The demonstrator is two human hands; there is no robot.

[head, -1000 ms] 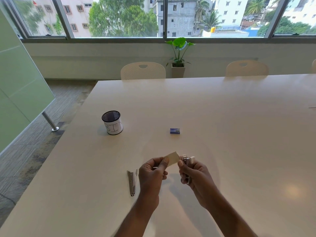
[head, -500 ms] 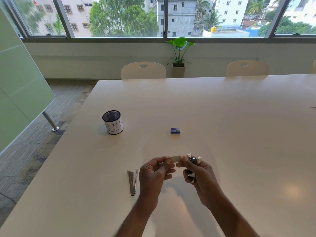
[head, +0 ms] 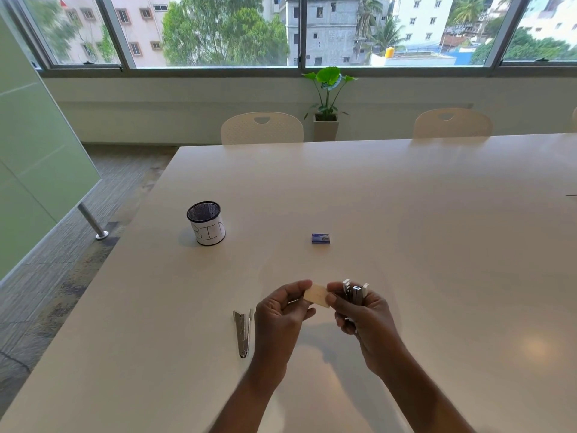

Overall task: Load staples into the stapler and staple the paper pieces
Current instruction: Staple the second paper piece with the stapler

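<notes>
Two hands hold paper and stapler above the bench.

The left hand [head: 281,317] pinches a small cream paper piece [head: 317,294] between thumb and fingers; the right hand [head: 363,320] grips the stapler [head: 354,293] upright, its thumb touching the paper's edge. Left of the paper, a metal staple tray [head: 243,332] lies on the bench [head: 406,229]; beyond it sit a blue staple box [head: 320,238] and a bin cup [head: 206,222].
</notes>
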